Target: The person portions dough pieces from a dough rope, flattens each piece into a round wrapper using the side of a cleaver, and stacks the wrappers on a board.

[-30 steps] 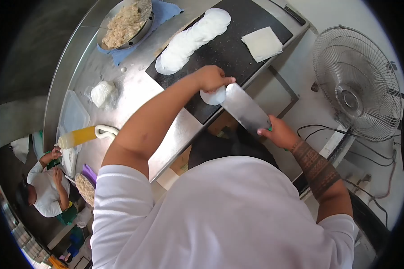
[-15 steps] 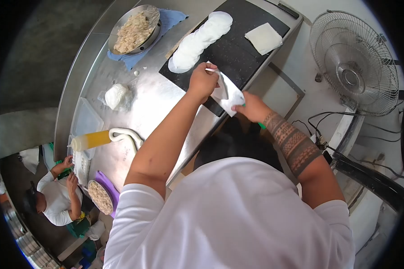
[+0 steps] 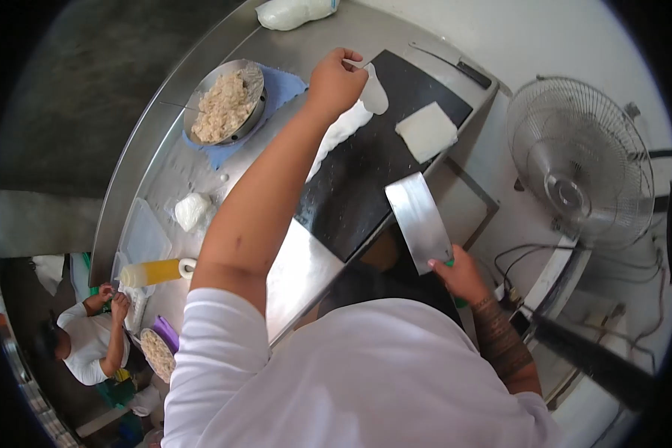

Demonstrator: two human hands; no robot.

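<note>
At the far end of the black board (image 3: 351, 194), my left hand (image 3: 340, 81) pinches a thin round dough wrapper (image 3: 375, 91), which hangs over the row of overlapping white wrappers (image 3: 343, 133). My forearm hides part of that row. My right hand (image 3: 460, 275) grips the green handle of a wide metal cleaver (image 3: 418, 216), its blade over the board's near right edge. A folded white cloth (image 3: 427, 132) lies on the board's right side.
A metal bowl of filling (image 3: 228, 104) sits on a blue cloth (image 3: 280, 88). Wrapped dough (image 3: 193, 212), an oil bottle (image 3: 151, 273) and a clear container (image 3: 145, 233) are at left. A co-worker (image 3: 89, 336) stands beyond. A fan (image 3: 575, 164) is at right.
My left hand has lifted a wrapper off the blade and carried it to the far end of the row. My right hand has drawn the cleaver away, toward the board's near right edge.
</note>
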